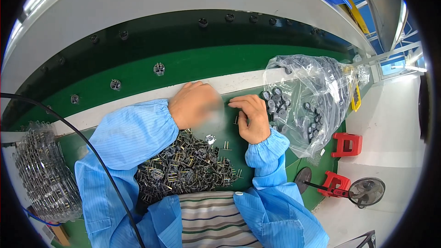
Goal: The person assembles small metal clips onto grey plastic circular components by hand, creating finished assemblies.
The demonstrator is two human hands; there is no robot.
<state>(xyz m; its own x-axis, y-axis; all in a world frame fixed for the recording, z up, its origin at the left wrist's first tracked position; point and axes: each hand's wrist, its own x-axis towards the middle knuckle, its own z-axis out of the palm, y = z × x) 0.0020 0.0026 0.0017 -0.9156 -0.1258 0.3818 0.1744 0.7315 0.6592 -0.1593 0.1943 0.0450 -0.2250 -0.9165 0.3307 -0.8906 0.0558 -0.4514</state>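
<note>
My left hand [195,104] is over the white strip at the back of the bench. Its fingertips are smeared by motion, so what they hold, if anything, does not show. My right hand [252,118] hovers beside it, fingers stretched toward the left with a gap between thumb and forefinger; nothing shows in it. Below my hands lies a heap of small black parts with metal pins [183,170]. One shiny round piece [210,139] sits at the heap's upper edge. Loose round black caps [277,100] lie just right of my right hand.
A clear plastic bag [303,82] of black caps spreads on the right. Along the green belt [193,62] beyond the strip stand several small round assemblies [159,69]. Stacked clear trays [46,170] stand at left. A black cable [98,154] crosses my left sleeve. Red stools [347,144] and a fan [366,191] stand at right.
</note>
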